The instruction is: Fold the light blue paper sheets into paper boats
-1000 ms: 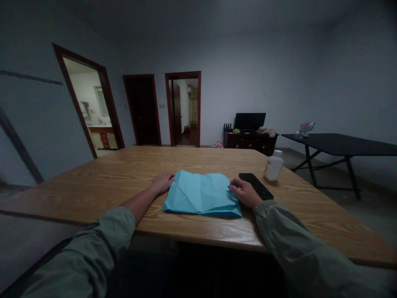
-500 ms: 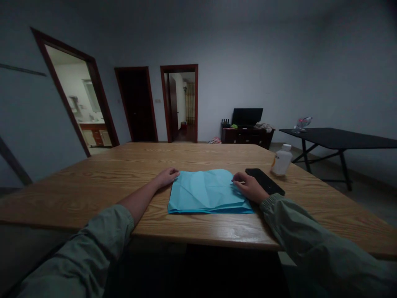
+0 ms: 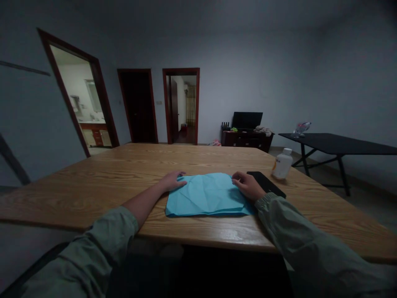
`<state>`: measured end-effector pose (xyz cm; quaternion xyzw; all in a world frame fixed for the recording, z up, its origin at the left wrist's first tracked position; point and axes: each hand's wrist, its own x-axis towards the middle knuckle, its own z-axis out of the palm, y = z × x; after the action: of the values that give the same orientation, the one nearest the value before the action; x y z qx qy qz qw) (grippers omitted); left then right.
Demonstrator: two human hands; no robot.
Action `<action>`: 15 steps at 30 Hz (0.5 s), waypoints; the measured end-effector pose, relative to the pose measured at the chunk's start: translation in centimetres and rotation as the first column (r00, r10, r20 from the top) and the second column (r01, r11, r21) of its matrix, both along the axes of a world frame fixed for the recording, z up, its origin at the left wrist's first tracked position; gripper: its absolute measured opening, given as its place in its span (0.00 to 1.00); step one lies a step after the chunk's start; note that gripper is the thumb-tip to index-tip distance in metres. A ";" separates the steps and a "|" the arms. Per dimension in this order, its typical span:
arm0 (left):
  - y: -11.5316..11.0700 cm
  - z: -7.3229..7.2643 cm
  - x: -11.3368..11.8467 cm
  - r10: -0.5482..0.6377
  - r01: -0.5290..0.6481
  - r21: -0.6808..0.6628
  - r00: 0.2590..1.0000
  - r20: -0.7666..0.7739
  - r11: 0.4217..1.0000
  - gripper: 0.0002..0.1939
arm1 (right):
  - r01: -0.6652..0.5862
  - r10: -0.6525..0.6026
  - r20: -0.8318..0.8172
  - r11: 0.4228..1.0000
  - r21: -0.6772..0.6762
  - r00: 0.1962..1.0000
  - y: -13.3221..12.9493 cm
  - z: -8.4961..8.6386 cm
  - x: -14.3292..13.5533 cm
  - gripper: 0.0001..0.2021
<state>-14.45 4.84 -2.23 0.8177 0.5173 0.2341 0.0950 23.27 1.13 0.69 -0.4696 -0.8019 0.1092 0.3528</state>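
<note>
A creased, folded sheet of light-blue paper (image 3: 206, 196) lies flat in front of me on the wooden table (image 3: 198, 229). My left hand (image 3: 173, 181) rests at its far left corner, the thumb over the paper and the fingers apart from it along the far edge. At the far right corner, my right hand (image 3: 248, 184) has its fingers curled in and closed on the paper's edge. Just beyond that wrist lies a black phone-like slab (image 3: 266, 184), partly covered by my hand and sleeve.
A white capped bottle (image 3: 282, 164) stands on the table at the right, behind the dark slab. Farther off are a black folding table (image 3: 335, 142) and a low dark cabinet (image 3: 246, 140) with a television (image 3: 247, 120). The near table edge runs just before my body.
My left hand has shifted right onto the paper's corner, and its thumb and fingers have spread. The layers at the paper's near edge lie closer together. My right hand stays at the right corner.
</note>
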 end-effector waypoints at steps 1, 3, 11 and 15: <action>-0.3 0.0 0.3 -0.007 0.011 0.051 0.998 -0.060 0.999 0.26 | -0.037 0.037 0.017 0.999 -0.013 0.999 -0.8 0.3 0.1 0.14; -0.9 0.0 0.9 -0.014 0.036 0.128 0.986 -0.168 0.991 0.22 | -0.126 0.131 0.092 0.990 -0.062 0.987 -3.0 1.0 0.0 0.19; -0.7 0.2 2.0 -0.019 0.066 0.191 0.972 -0.235 0.979 0.20 | -0.219 0.190 0.395 0.975 0.028 0.899 -8.9 0.8 0.7 0.33; 0.5 0.2 1.6 -0.045 0.089 0.200 0.976 -0.211 0.976 0.20 | -0.158 0.152 0.373 0.987 -0.015 0.915 -7.3 0.2 1.1 0.32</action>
<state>-12.85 5.32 -2.01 0.8600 0.4690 0.1979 -0.0373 24.35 -6.20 0.94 -0.4138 -0.8899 0.0393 0.1878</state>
